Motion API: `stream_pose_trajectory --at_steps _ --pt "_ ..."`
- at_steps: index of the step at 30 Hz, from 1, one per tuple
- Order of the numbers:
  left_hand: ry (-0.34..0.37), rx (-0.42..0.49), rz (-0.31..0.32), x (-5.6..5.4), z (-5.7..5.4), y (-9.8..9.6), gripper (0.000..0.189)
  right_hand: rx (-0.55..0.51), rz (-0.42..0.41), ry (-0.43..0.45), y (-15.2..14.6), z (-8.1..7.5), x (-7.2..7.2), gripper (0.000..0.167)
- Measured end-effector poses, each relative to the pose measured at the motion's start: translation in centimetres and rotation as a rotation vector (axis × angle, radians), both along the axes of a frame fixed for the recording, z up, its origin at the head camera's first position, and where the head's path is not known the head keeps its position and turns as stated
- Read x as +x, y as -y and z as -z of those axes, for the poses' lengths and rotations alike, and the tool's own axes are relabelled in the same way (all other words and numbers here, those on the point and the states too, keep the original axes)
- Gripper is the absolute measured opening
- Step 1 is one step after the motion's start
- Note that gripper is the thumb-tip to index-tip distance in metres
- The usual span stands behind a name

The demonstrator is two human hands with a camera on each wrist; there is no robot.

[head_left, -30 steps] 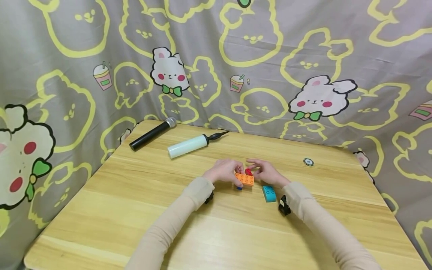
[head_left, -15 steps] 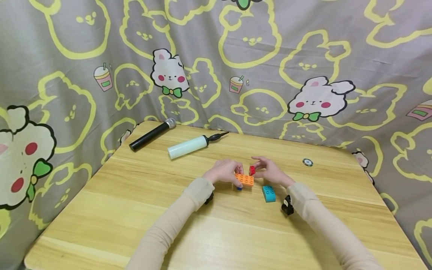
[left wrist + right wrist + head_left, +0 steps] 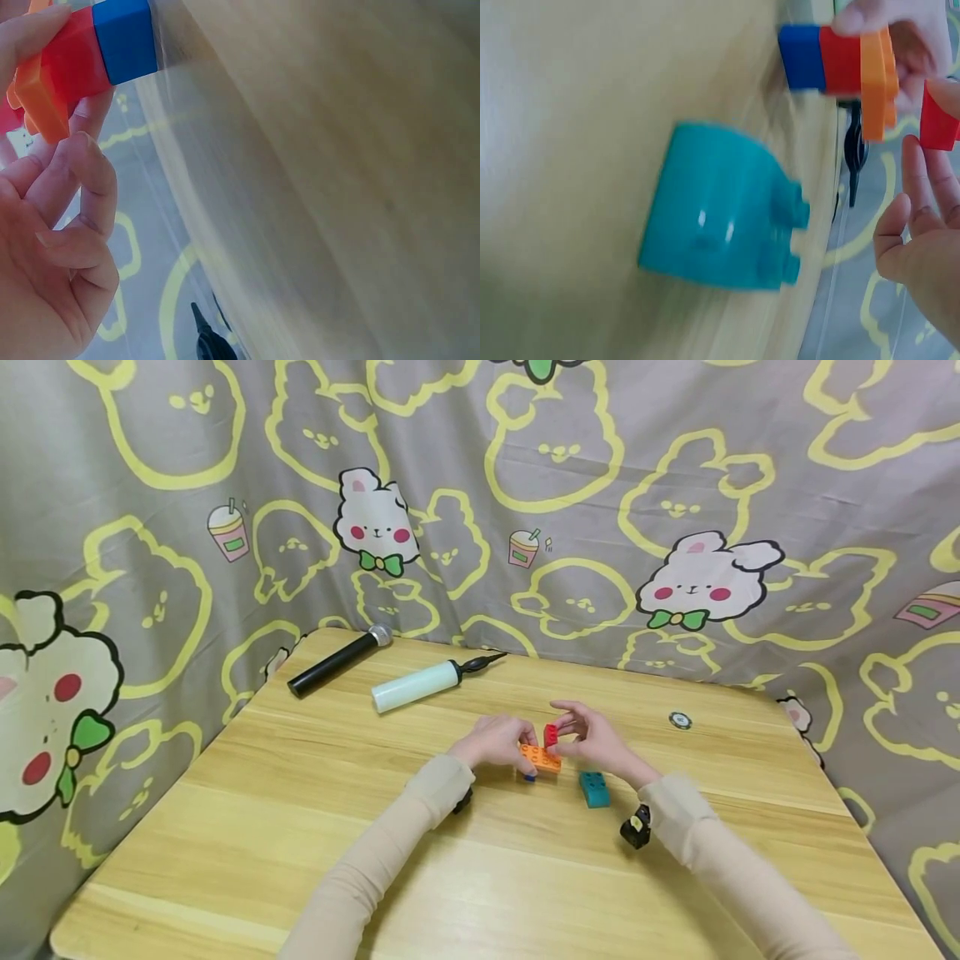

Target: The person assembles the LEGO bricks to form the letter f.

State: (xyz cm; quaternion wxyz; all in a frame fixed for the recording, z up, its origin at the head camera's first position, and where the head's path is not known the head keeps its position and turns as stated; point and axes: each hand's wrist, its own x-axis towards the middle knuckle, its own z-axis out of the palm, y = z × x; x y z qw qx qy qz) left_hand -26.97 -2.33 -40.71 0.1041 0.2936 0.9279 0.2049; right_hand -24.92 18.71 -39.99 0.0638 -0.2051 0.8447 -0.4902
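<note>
My left hand [image 3: 493,742] grips a small stack of toy building blocks. In the left wrist view the stack has a blue block [image 3: 125,41] at the bottom, a red block [image 3: 78,58] in the middle and a flat orange studded block [image 3: 43,97] on top. Between thumb and fingers my right hand [image 3: 597,745] pinches a second small red block [image 3: 551,735], held just above the orange block; in the right wrist view a gap separates them. A teal block [image 3: 712,206] with one rounded side and studs rests on the table, near the right hand.
A black microphone [image 3: 333,667] with a silver head and a pale hand pump [image 3: 417,686] with a black nozzle lie at the back left of the wooden table [image 3: 225,827]. At the right is a round chip [image 3: 680,720]. A patterned curtain [image 3: 465,452] hangs behind.
My right hand shifted slightly right with the small red block, then back left and up, bringing it over the orange block. The left hand and its stack have stayed nearly still.
</note>
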Motion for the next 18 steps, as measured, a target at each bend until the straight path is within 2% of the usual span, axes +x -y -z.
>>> stream_pose_trajectory --at_steps 5,12,18 --pt "-0.012 -0.003 0.005 -0.1 0.2 0.0 0.036 0.007 -0.020 -0.018 0.9 0.5 0.6 0.073" --pt "-0.031 -0.015 0.004 -0.1 0.4 0.0 0.038 0.027 0.009 -0.043 1.6 1.2 1.0 0.074" --pt "-0.055 -0.018 0.024 0.0 0.2 0.3 0.042 0.018 0.023 -0.073 1.9 1.5 1.3 0.068"
